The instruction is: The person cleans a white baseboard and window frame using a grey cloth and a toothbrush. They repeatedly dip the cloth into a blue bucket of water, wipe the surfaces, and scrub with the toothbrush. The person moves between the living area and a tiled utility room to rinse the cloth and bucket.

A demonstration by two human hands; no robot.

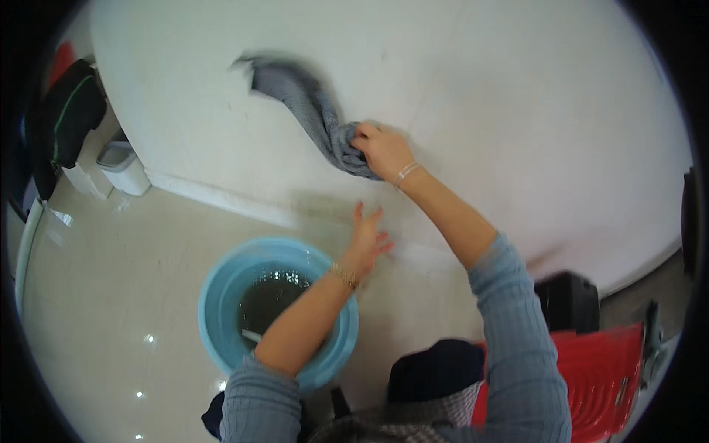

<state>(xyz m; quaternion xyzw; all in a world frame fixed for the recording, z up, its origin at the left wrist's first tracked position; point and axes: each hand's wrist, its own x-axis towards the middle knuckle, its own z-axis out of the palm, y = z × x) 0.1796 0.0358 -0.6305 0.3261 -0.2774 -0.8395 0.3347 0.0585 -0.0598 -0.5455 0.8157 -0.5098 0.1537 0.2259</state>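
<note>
My right hand grips one end of a grey cloth in front of the white wall. The cloth's loose end swings up to the left and is blurred. Below it, my left hand holds nothing, its fingers spread. My left forearm passes over a light blue plastic bucket on the floor. Dark, murky water lies in the bucket, and a pale object shows partly at its surface; what it is I cannot tell.
A red plastic chair seat and a black box-like object are at the right. To the left, a small white bin stands by the wall, beside a black bag with green trim. The pale floor is glossy.
</note>
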